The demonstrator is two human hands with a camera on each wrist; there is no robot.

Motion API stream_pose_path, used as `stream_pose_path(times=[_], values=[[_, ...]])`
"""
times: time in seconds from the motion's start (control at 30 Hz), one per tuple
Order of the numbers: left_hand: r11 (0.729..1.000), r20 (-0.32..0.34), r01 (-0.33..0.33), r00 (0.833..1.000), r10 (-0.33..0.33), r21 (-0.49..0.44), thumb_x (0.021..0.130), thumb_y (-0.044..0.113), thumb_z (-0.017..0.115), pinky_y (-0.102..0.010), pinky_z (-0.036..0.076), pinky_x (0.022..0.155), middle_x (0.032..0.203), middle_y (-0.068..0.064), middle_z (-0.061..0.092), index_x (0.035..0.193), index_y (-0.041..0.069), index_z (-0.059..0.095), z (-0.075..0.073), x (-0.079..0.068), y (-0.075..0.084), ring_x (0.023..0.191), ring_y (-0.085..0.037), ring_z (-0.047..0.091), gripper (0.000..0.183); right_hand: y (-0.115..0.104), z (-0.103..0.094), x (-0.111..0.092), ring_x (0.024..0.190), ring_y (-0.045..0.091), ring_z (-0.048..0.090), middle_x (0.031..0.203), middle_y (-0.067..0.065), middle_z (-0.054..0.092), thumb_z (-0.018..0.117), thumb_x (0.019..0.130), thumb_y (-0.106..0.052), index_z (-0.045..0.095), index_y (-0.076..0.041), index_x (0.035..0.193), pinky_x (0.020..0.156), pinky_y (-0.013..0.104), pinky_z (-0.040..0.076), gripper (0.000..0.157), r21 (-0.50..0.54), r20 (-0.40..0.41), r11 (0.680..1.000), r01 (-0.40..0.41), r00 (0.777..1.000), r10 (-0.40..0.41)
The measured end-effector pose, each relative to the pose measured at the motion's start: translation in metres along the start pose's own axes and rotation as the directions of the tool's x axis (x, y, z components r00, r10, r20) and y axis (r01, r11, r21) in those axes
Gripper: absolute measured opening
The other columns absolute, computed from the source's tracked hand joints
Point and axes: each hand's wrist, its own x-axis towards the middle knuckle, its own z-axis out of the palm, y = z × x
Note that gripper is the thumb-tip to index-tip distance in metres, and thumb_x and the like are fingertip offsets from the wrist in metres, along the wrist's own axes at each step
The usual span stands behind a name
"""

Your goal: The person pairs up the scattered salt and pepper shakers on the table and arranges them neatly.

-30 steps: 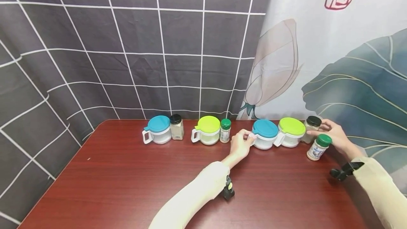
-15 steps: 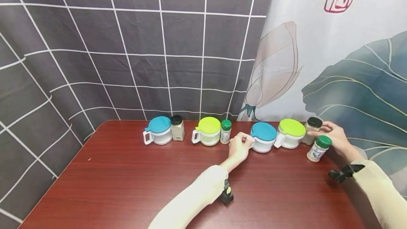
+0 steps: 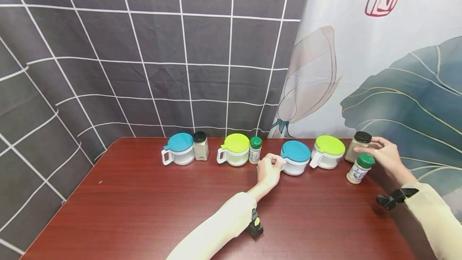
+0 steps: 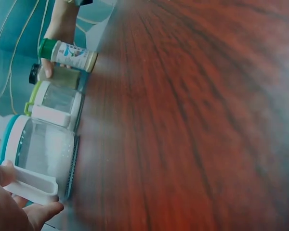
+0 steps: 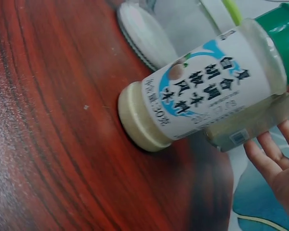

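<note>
My left hand (image 3: 268, 171) pinches the white handle (image 4: 36, 185) of a blue-lidded seasoning pot (image 3: 295, 157), which stands upright on the table. Just right of it is a lime-lidded seasoning pot (image 3: 327, 151), a small gap between them. At the table's right end, my right hand (image 3: 388, 157) holds a black-capped spice jar (image 3: 355, 149) from its right side, thumb in front. A green-capped pepper shaker (image 5: 207, 86) stands in front of that jar and hides part of it. Whether the black-capped jar touches the table cannot be told.
Farther left along the back edge stand another blue-lidded pot (image 3: 180, 149), a black-capped jar (image 3: 200, 147), a lime-lidded pot (image 3: 235, 149) and a green-capped shaker (image 3: 255, 151). Curtains hang right behind the red-brown table (image 3: 144, 212).
The blue-lidded pot has slid left and nearer to me with my left hand, parting from the lime-lidded pot. My right hand has shifted the black-capped jar slightly right.
</note>
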Motion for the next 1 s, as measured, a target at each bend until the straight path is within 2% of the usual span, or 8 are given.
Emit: stream_pose_path(times=[0.13, 0.3, 0.5, 0.6, 0.67, 0.77, 0.87, 1.0], values=[[1.0, 0.009, 0.013, 1.0, -0.013, 0.012, 0.079, 0.02, 0.07, -0.025, 0.048, 0.069, 0.079, -0.004, 0.073, 0.085, 0.011, 0.071, -0.005, 0.0, 0.0, 0.076, -0.017, 0.065, 0.011, -0.004, -0.004, 0.001, 0.073, -0.019, 0.05, 0.075, -0.038, 0.053, 0.078, 0.078, -0.034, 0.053, -0.031, 0.096, 0.062, 0.009, 0.041, 0.031, 0.0, -0.015, 0.999, -0.048, 0.999, 0.048], [1.0, 0.019, 0.01, 1.0, -0.01, 0.012, 0.079, 0.02, 0.07, -0.024, 0.048, 0.07, 0.08, -0.004, 0.073, 0.086, 0.011, 0.071, -0.011, -0.001, -0.001, 0.077, -0.018, 0.066, 0.011, -0.005, -0.009, 0.001, 0.068, -0.016, 0.054, 0.074, -0.034, 0.056, 0.08, 0.078, -0.028, 0.054, -0.027, 0.096, 0.058, 0.01, 0.046, 0.032, 0.047, -0.029, 0.998, -0.039, 0.999, 0.04], [1.0, 0.018, -0.008, 1.0, 0.007, 0.022, 0.08, 0.019, 0.071, -0.025, 0.049, 0.072, 0.082, -0.005, 0.074, 0.086, 0.011, 0.071, -0.017, -0.002, -0.004, 0.081, -0.02, 0.067, 0.011, 0.001, -0.011, 0.007, 0.073, -0.014, 0.047, 0.077, -0.034, 0.052, 0.08, 0.077, -0.035, 0.058, -0.027, 0.099, 0.061, 0.014, 0.04, 0.032, -0.028, -0.078, 0.999, -0.044, 0.996, 0.042], [1.0, 0.018, -0.007, 1.0, 0.007, 0.015, 0.079, 0.019, 0.071, -0.024, 0.049, 0.072, 0.082, -0.005, 0.074, 0.086, 0.011, 0.071, -0.019, -0.002, -0.004, 0.08, -0.018, 0.068, 0.011, -0.001, -0.012, 0.007, 0.074, -0.017, 0.046, 0.077, -0.036, 0.051, 0.079, 0.076, -0.038, 0.056, -0.029, 0.099, 0.061, 0.012, 0.039, 0.033, -0.055, -0.078, 0.998, -0.025, 0.997, 0.02], [1.0, 0.019, 0.0, 1.0, 0.0, 0.01, 0.078, 0.018, 0.071, -0.023, 0.049, 0.071, 0.081, -0.005, 0.074, 0.086, 0.011, 0.071, -0.021, -0.003, -0.004, 0.08, -0.017, 0.068, 0.011, -0.006, -0.012, 0.006, 0.072, -0.017, 0.048, 0.075, -0.035, 0.054, 0.081, 0.076, -0.033, 0.056, -0.028, 0.098, 0.059, 0.01, 0.04, 0.034, -0.018, -0.073, 1.0, -0.017, 0.997, 0.015], [1.0, 0.016, 0.005, 1.0, -0.005, 0.011, 0.079, 0.019, 0.072, -0.023, 0.049, 0.071, 0.081, -0.004, 0.074, 0.086, 0.011, 0.071, -0.024, -0.004, -0.004, 0.08, -0.016, 0.067, 0.011, -0.015, -0.013, 0.001, 0.069, -0.019, 0.05, 0.074, -0.036, 0.055, 0.08, 0.077, -0.03, 0.052, -0.028, 0.097, 0.058, 0.008, 0.041, 0.034, -0.022, -0.045, 0.999, 0.032, 0.998, -0.033], [1.0, 0.011, -0.006, 1.0, 0.006, 0.016, 0.08, 0.02, 0.073, -0.024, 0.049, 0.072, 0.082, -0.004, 0.074, 0.086, 0.011, 0.071, -0.027, -0.004, -0.003, 0.08, -0.018, 0.067, 0.011, -0.025, -0.012, -0.005, 0.068, -0.02, 0.05, 0.072, -0.037, 0.053, 0.079, 0.078, -0.027, 0.052, -0.028, 0.097, 0.058, 0.006, 0.041, 0.033, -0.019, -0.043, 0.999, 0.037, 0.998, -0.037], [0.999, 0.011, -0.021, 1.0, 0.02, 0.031, 0.081, 0.021, 0.072, -0.025, 0.049, 0.073, 0.082, -0.005, 0.074, 0.087, 0.01, 0.071, -0.031, -0.005, -0.004, 0.081, -0.02, 0.067, 0.012, -0.033, -0.013, -0.01, 0.069, -0.023, 0.049, 0.072, -0.041, 0.051, 0.078, 0.079, -0.028, 0.052, -0.03, 0.097, 0.059, 0.006, 0.041, 0.032, -0.061, -0.033, 0.997, 0.057, 0.998, -0.059]])
